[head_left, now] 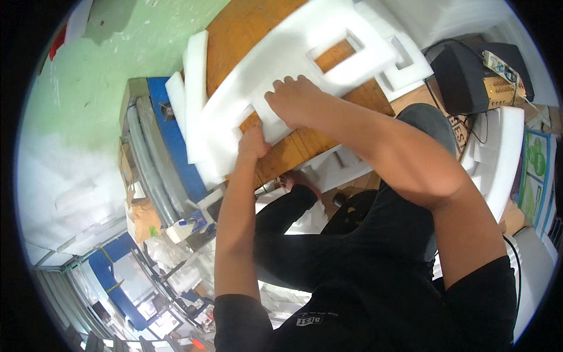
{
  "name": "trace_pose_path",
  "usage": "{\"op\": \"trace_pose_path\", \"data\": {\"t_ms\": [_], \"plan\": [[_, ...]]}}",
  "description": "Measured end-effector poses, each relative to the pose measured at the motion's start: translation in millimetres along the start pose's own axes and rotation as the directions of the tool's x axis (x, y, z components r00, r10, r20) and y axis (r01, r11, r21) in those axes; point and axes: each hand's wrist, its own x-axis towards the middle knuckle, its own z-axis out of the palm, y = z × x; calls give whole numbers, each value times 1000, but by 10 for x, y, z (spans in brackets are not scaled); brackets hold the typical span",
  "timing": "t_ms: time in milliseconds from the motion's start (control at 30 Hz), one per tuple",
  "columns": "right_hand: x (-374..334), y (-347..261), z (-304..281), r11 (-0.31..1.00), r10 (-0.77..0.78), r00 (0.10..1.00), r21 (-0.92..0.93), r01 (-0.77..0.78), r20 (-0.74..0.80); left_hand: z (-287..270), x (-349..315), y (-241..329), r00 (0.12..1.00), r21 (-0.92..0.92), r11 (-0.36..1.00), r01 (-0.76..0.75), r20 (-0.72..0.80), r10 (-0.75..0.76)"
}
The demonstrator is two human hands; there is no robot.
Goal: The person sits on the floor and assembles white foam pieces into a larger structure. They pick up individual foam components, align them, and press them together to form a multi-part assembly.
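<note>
A long white foam sheet (234,88) with rectangular cutouts lies across a wooden table (299,149), whose brown top shows through the openings. My left hand (254,142) is closed on the sheet's near edge, beside the smaller cutout; part of its fingers is hidden. To the right of it, my right hand (291,101) rests on the foam with its fingers curled. Whatever lies under those fingers, if anything, cannot be seen. Another white foam piece with a cutout (410,73) sits at the far right of the table.
Narrow foam strips (197,88) stand at the table's left end. Beyond them are a blue panel (170,129) and grey rolls (153,161). A black speaker-like box (454,76) with cables is at right, above more white foam (498,158). My bent leg (305,252) is below the table.
</note>
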Motion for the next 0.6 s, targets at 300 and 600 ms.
{"op": "trace_pose_path", "data": {"t_ms": [300, 600], "plan": [[94, 108, 862, 980, 162, 973, -88, -178, -165, -134, 243, -748, 907, 425, 897, 118, -415, 78], [-31, -93, 804, 996, 57, 987, -52, -66, -150, 222, 397, -491, 839, -696, 708, 124, -307, -449]]}}
